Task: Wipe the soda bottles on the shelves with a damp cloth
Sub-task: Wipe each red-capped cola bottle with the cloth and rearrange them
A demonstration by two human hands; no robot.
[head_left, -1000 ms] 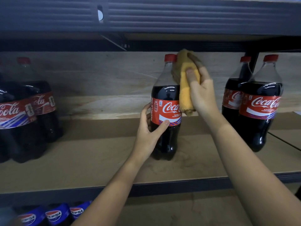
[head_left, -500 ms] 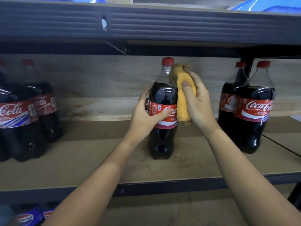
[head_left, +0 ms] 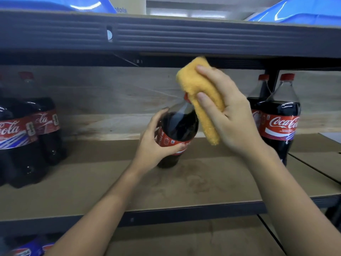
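Observation:
A dark cola bottle with a red label stands tilted toward me on the middle shelf. My left hand grips it around the label. My right hand holds a folded yellow cloth and presses it over the bottle's neck. The cloth hides most of the red cap. Two more cola bottles stand upright at the right, and a shrink-wrapped pack of cola bottles sits at the left.
The dark metal beam of the upper shelf runs just above the cloth. Blue bins sit on top of it. Blue-labelled soda bottles show on the lower shelf at bottom left. A dark upright post stands behind the right bottles.
The bottle has been tipped toward me. My right hand has moved the cloth up over the cap and neck. My left hand has stayed on the label.

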